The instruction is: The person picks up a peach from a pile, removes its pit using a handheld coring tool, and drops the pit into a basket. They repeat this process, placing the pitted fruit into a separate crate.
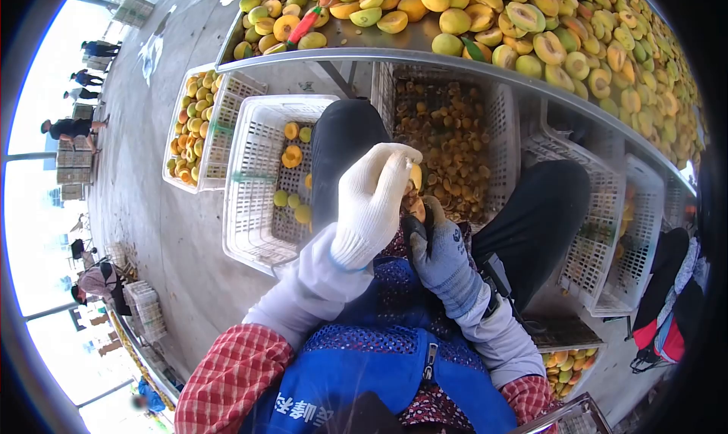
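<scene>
My left hand, in a white knit glove, has its fingers bent together around a yellow fruit piece in front of my lap. Just to the right and lower, my right hand, in a grey-blue glove with dark fingertips, is closed at a reddish-brown piece right under the yellow one. The fingers partly hide both pieces. Beyond my hands, between my knees, stands a crate holding many brown-orange fruit scraps.
A metal table heaped with halved fruit spans the top, with a red-handled tool on it. White crates with fruit stand at left, more crates at right. People are far left.
</scene>
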Demonstrator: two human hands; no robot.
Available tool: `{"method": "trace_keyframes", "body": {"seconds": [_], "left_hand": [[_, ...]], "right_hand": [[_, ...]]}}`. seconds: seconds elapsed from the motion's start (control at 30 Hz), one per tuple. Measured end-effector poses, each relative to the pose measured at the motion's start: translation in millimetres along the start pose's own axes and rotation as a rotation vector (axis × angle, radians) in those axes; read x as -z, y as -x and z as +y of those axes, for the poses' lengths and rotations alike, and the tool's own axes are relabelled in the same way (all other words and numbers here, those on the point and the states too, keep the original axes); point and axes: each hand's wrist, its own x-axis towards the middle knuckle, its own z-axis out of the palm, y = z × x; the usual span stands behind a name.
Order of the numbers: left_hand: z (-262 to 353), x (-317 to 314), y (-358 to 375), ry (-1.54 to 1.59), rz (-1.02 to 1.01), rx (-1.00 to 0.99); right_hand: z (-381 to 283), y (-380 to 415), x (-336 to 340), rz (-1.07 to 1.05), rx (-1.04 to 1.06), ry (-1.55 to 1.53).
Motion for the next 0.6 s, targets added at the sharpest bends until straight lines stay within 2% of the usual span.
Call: {"method": "trace_keyframes", "body": {"seconds": [0.03,0.13,0.23,0.37,0.4,0.43,0.5,0.53,0.6], "left_hand": [[-1.1,-0.4,-0.6,-0.019,-0.003,-0.021],[-3.1,-2.9,-0.5,-0.115,-0.011,-0.123],[-2.6,-4.6,-2.2,-0.242,-0.053,-0.266],[-3.3,1.9,-17.1,-0.288,-0.231,-0.353],[-2.9,2.8,-19.6,-0.312,-0.281,-0.384],[-2.3,1.7,-18.6,-0.196,-0.296,-0.264],[-1.1,-2.8,-16.6,0.038,-0.318,-0.028],[-12.2,-4.3,-19.6,0.105,-0.32,-0.062],[-16.9,-5.0,-21.9,0.152,-0.297,0.009]], "right_hand": [[5.5,5.3,-5.1,0.055,0.061,-0.032],[25.1,18.3,-16.5,0.066,0.065,-0.066],[29.1,23.5,-25.4,-0.007,-0.19,-0.864],[36.4,23.9,-19.0,-0.175,-0.574,-1.234],[9.7,10.5,-2.9,-0.239,-0.66,-1.307],[-5.0,3.6,5.9,-0.304,-0.746,-1.379],[5.3,5.5,3.0,-0.464,-0.705,-1.804],[10.9,6.7,0.1,-0.55,-0.676,-2.015],[17.6,3.8,-6.2,-0.603,-0.619,-2.185]]}}
